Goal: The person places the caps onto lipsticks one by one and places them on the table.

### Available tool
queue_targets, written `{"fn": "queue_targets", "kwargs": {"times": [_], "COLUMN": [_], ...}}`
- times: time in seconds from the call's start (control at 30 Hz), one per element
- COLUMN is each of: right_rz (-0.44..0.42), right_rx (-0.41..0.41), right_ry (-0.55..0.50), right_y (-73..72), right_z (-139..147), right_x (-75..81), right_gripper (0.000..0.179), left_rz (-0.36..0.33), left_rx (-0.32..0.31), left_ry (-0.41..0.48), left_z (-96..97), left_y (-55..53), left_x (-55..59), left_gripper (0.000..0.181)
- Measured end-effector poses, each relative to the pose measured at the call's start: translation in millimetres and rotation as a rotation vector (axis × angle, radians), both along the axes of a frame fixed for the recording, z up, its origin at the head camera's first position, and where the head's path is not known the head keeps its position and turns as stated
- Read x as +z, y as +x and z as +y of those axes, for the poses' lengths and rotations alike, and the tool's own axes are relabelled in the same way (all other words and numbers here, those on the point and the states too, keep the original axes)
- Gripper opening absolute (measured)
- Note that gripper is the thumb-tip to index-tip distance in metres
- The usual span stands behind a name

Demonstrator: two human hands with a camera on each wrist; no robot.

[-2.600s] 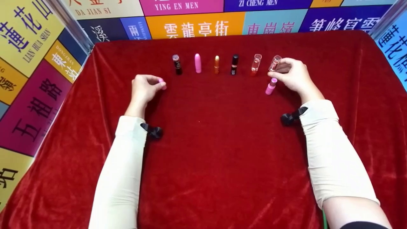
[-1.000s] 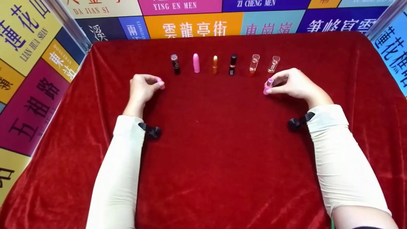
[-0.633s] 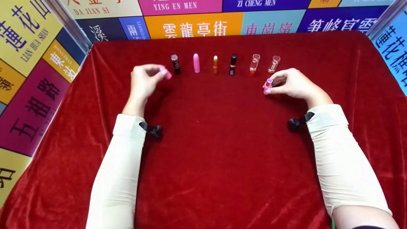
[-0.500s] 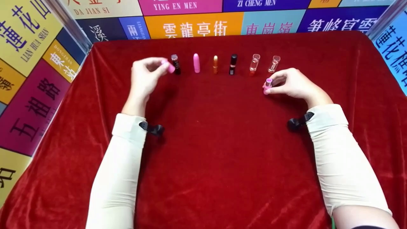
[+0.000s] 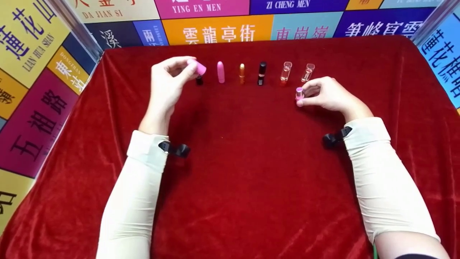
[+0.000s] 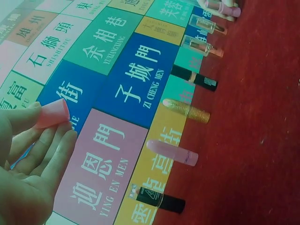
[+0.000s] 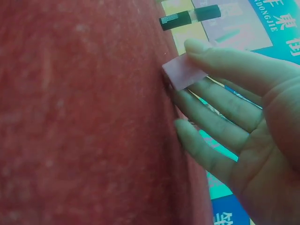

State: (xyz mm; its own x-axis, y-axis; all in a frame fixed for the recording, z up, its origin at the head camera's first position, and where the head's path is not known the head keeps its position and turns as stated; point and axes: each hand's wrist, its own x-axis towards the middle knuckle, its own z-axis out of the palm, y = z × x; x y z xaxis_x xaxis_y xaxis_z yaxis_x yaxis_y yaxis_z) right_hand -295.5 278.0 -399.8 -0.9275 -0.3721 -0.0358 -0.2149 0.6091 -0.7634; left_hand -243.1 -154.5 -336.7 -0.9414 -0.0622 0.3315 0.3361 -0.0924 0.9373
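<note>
My left hand (image 5: 166, 86) pinches a pink lipstick cap (image 5: 199, 68) between thumb and fingers, raised above the cloth. In the left wrist view the open end of the cap (image 6: 54, 113) faces away from the palm. The cap partly hides a dark lipstick (image 5: 199, 81) in the head view. At the right, my right hand (image 5: 329, 95) grips the uncapped pink lipstick (image 5: 299, 94) by its base, upright at the cloth. The right wrist view shows its pink base (image 7: 183, 72) between thumb and fingers.
A row of capped lipsticks stands at the back of the red cloth (image 5: 233, 172): pink (image 5: 220, 72), gold (image 5: 242, 74), black (image 5: 261, 73), and two with clear caps, one (image 5: 286, 72) beside the other (image 5: 308, 73). Printed panels (image 5: 215, 32) rise behind and at both sides.
My left hand has lifted the pink cap off the cloth, up and rightward in front of the dark lipstick. The right hand moved from the rightmost clear-capped lipstick to grip the uncapped pink one.
</note>
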Motion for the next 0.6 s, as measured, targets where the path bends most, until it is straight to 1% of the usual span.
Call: {"fn": "queue_targets", "kwargs": {"times": [0.1,0.2,0.43,0.6], "right_rz": [0.0,0.023,0.129,0.203], "right_rx": [-0.003,0.013,0.053,0.066], "right_ry": [-0.009,-0.009,-0.046,-0.041], "right_y": [2.8,7.3,23.8,38.6], "right_z": [-6,-14,-37,-55], "right_x": [8.7,20.4,48.5,62.3], "right_gripper": [0.035,0.035,0.03,0.028], "left_rz": [-0.014,-0.02,0.02,0.009], "left_rx": [-0.032,-0.038,-0.028,-0.055], "left_ry": [0.04,0.043,0.003,0.015], "left_z": [2.8,5.9,16.6,24.5], "left_y": [2.3,5.0,10.8,15.3], "left_x": [1.8,3.4,7.3,10.1], "left_gripper": [0.012,0.01,0.012,0.013]}}
